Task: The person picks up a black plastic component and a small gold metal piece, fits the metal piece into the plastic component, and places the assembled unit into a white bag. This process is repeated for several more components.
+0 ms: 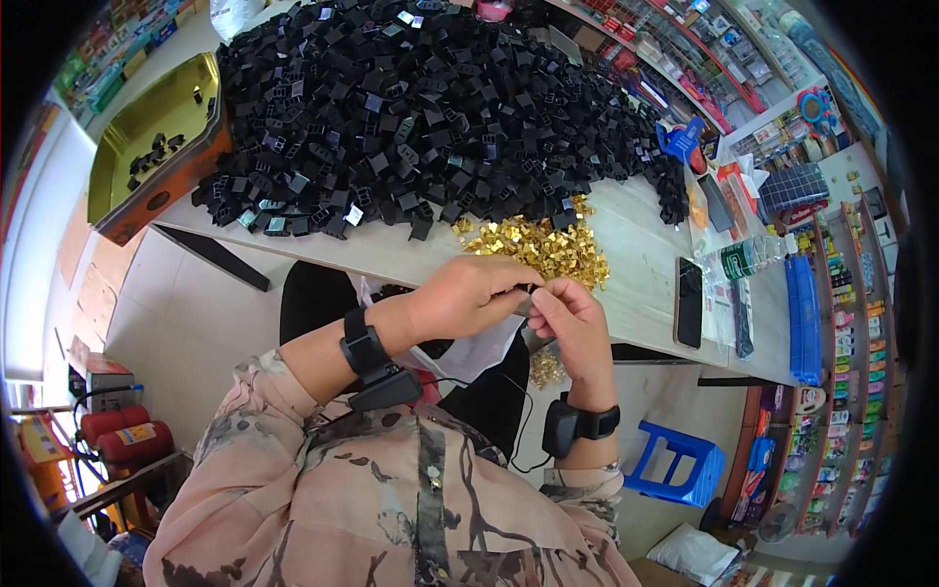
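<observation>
My left hand [468, 297] and my right hand [575, 321] meet fingertip to fingertip over the near edge of the table. Both are closed in a pinch around a small black plastic piece [530, 288], mostly hidden by the fingers. Right behind them lies a heap of small shiny gold metal pieces [550, 245]. Beyond that spreads a large pile of small black plastic pieces [411, 117], blocky with openings. Below my hands, a white bag [479, 352] hangs open at my lap, with some black pieces showing inside.
An open gold-lined box [119, 201] holding several black pieces stands at the left. On the right of the table [636, 313] lie a phone [689, 303], a plastic bottle [751, 256] and a blue tray [804, 318]. A blue stool [675, 464] and red fire extinguishers [137, 442] stand lower.
</observation>
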`<action>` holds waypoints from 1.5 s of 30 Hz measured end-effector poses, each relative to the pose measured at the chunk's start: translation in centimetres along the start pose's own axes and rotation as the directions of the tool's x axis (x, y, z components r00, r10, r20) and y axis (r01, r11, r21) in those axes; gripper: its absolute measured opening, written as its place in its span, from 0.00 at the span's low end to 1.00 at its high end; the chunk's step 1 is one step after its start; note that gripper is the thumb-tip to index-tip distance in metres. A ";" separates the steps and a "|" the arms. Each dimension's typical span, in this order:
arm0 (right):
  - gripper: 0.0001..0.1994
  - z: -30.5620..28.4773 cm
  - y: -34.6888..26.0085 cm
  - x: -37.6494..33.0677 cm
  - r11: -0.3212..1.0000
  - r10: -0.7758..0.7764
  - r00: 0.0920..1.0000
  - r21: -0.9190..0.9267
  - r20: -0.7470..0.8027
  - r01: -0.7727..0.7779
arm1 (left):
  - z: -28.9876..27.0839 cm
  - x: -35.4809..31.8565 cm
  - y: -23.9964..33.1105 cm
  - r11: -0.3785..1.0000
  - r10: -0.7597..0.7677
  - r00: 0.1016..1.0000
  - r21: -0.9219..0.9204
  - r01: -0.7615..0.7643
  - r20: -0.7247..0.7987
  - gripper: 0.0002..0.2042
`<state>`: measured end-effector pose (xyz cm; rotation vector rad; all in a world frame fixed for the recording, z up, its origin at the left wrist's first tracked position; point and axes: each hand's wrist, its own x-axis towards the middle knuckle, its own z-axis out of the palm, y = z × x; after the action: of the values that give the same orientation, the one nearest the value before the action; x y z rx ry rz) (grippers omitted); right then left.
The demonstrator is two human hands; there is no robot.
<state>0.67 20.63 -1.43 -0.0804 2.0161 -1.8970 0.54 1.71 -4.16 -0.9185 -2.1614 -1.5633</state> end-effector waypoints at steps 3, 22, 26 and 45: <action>0.09 0.3 -0.3 -0.5 1.000 0.011 1.000 -0.016 0.012 -0.011 | -0.1 -0.4 0.4 0.997 -0.053 0.998 -0.057 0.055 0.032 0.13; 0.08 -4.3 1.7 0.4 0.890 -0.351 0.894 -0.396 -0.280 0.225 | -2.3 1.4 0.0 0.533 -0.597 0.794 -0.681 0.501 0.117 0.06; 0.08 -4.2 2.9 0.1 0.687 -0.505 0.839 -0.682 -0.200 0.252 | -1.9 2.0 -0.1 0.758 -0.545 0.836 -0.464 0.460 -0.061 0.06; 0.15 -3.2 -0.2 0.3 0.401 -0.573 0.814 -0.898 -0.093 0.180 | 0.5 9.7 -2.9 0.750 -0.265 0.929 0.661 0.029 0.260 0.14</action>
<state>-0.64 23.59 -1.25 -0.5172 3.3204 -0.8475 -8.48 4.65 -0.67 -0.8165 -2.7957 -0.5971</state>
